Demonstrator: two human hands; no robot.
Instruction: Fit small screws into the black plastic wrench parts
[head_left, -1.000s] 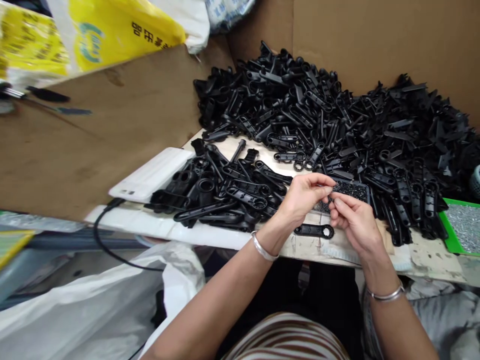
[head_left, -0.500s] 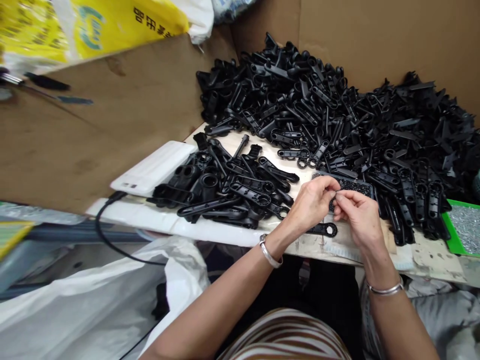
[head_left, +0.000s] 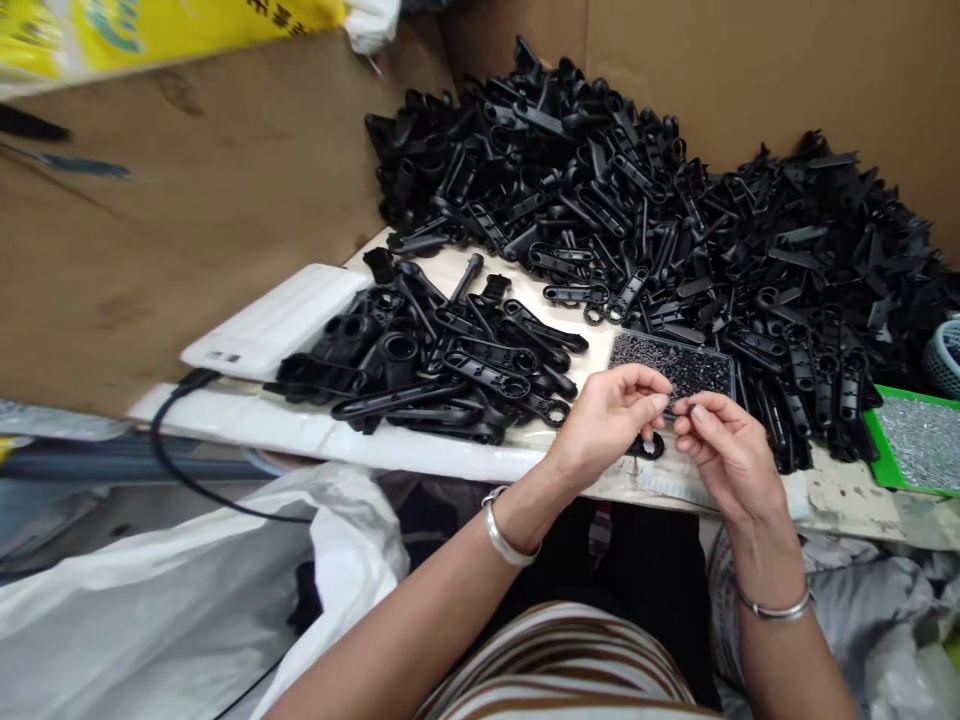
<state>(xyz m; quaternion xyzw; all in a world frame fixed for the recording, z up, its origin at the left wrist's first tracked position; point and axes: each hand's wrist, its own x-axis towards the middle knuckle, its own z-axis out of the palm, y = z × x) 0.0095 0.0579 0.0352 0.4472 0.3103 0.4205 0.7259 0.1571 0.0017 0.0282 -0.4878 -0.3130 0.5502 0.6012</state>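
Note:
My left hand point(head_left: 611, 415) is closed in a pinch over the front of the table, thumb against fingertips; whatever it holds is too small to make out. Just to its right, my right hand point(head_left: 731, 445) also pinches, its fingertips near a tiny dark piece I cannot name. A small gap parts the two hands. Behind the fingers sits a clear tray point(head_left: 733, 365) full of small black parts. Below the hands a black plastic arm with a ring end point(head_left: 651, 447) lies on the table, mostly hidden by my left hand.
A large heap of black plastic parts point(head_left: 600, 190) fills the back. A smaller pile point(head_left: 450, 370) lies to the left beside a white box point(head_left: 277, 315) with a black cable point(head_left: 161, 440). At right stand a green tray point(head_left: 881, 450) of small metal pieces and a pale basket point(head_left: 943, 365).
My hands have moved slightly apart at the fingertips, showing more of the clear tray behind. The view has shifted a little to the right.

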